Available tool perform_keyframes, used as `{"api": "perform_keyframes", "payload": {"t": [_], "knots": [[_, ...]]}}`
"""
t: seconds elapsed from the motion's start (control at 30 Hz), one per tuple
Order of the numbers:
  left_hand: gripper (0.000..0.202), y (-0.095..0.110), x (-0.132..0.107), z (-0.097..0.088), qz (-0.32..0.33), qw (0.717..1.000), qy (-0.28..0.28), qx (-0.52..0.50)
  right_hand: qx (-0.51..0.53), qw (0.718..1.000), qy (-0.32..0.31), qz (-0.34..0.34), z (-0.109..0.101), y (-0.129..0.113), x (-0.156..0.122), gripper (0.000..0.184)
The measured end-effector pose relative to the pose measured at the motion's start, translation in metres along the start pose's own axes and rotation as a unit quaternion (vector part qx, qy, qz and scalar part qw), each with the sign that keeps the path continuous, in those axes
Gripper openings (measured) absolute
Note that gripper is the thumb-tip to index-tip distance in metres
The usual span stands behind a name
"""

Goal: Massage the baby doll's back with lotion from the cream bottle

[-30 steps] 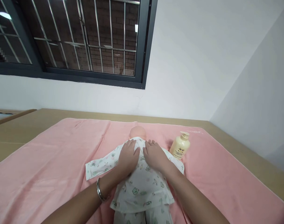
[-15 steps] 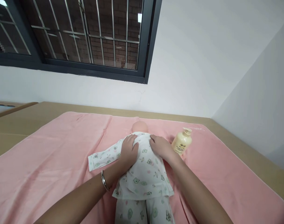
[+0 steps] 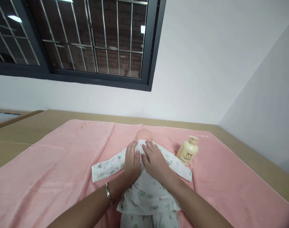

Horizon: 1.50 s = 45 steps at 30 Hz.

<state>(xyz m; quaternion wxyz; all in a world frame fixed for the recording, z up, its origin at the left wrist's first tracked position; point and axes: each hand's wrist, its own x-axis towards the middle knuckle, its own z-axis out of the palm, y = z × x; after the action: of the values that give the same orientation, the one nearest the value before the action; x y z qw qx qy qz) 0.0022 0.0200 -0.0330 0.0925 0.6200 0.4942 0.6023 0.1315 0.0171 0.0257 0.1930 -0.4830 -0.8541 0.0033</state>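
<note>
A baby doll [image 3: 144, 134] lies on a pink blanket [image 3: 70, 158], its bald head toward the wall. It wears a white printed long-sleeved top [image 3: 149, 193] and matching trousers [image 3: 137, 220], both sleeves spread out to the sides. My left hand [image 3: 132, 161] rests flat on the upper left of the top, fingers stretched toward the head. Beside it, my right hand [image 3: 155, 160] lies on the upper middle of the top with its fingers spread. Both palms face down, so part of the fabric beneath is hidden. A silver bangle [image 3: 108, 193] circles my left wrist.
Just right of the doll's right-hand sleeve stands a pale yellow pump bottle [image 3: 188, 150], slightly tilted in view. The blanket covers a wooden surface [image 3: 61, 115] that meets a white wall [image 3: 187, 95]. Above is a dark-framed window [image 3: 99, 80] with metal bars.
My right hand has moved left and inward across the top, closer to my left hand, uncovering the right-hand sleeve. The camera view has tipped up slightly.
</note>
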Motion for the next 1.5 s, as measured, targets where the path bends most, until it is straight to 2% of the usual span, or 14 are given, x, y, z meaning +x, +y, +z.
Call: {"api": "perform_keyframes", "payload": {"t": [0.1,0.27,0.43,0.6,0.73,0.9,1.0,1.1,1.17,1.2,1.27,1.37,1.43,1.5], "knots": [[0.043,0.001,0.000,0.000,-0.006,1.000,-0.006,-0.001,0.012,0.999,0.034,0.025,-0.002,0.002,0.001,0.051],[0.040,0.002,0.000,0.000,-0.010,1.000,-0.008,-0.008,0.014,0.999,-0.036,-0.002,-0.006,-0.001,0.000,0.050],[0.040,0.000,0.000,0.001,-0.018,1.000,-0.004,-0.009,-0.001,1.000,0.001,0.017,-0.005,-0.004,-0.004,0.049],[0.037,-0.002,0.001,0.001,-0.028,0.999,-0.026,-0.001,0.013,0.997,-0.070,0.012,-0.011,-0.006,-0.004,0.051],[0.034,-0.002,0.005,0.001,-0.044,0.997,-0.052,0.029,0.066,0.992,-0.111,0.017,-0.062,-0.004,-0.010,0.054],[0.032,0.006,0.016,-0.004,-0.115,0.987,-0.065,0.092,0.083,0.991,-0.016,0.106,-0.147,0.022,-0.036,0.061],[0.033,0.026,0.025,-0.006,-0.128,0.990,-0.048,0.022,0.071,0.979,0.059,0.184,-0.179,0.053,-0.053,0.062],[0.031,0.060,0.035,0.005,-0.152,0.979,-0.055,-0.122,0.042,0.957,0.097,0.271,-0.192,0.084,-0.062,0.061],[0.026,0.086,0.042,0.023,-0.205,0.945,-0.085,-0.241,0.030,0.949,0.083,0.304,-0.190,0.098,-0.062,0.058],[0.024,0.099,0.046,0.035,-0.248,0.911,-0.096,-0.314,0.028,0.950,0.065,0.306,-0.188,0.102,-0.060,0.055],[0.025,0.120,0.056,0.061,-0.368,0.807,-0.130,-0.442,0.022,0.961,0.012,0.277,-0.180,0.104,-0.053,0.048],[0.035,0.140,0.072,0.099,-0.514,0.657,-0.198,-0.515,-0.018,0.970,-0.063,0.234,-0.168,0.101,-0.041,0.042],[0.038,0.147,0.080,0.117,-0.553,0.620,-0.197,-0.521,-0.051,0.964,-0.084,0.246,-0.161,0.098,-0.033,0.044],[0.039,0.151,0.083,0.130,-0.566,0.615,-0.188,-0.516,-0.068,0.955,-0.092,0.273,-0.155,0.099,-0.028,0.046]]}}
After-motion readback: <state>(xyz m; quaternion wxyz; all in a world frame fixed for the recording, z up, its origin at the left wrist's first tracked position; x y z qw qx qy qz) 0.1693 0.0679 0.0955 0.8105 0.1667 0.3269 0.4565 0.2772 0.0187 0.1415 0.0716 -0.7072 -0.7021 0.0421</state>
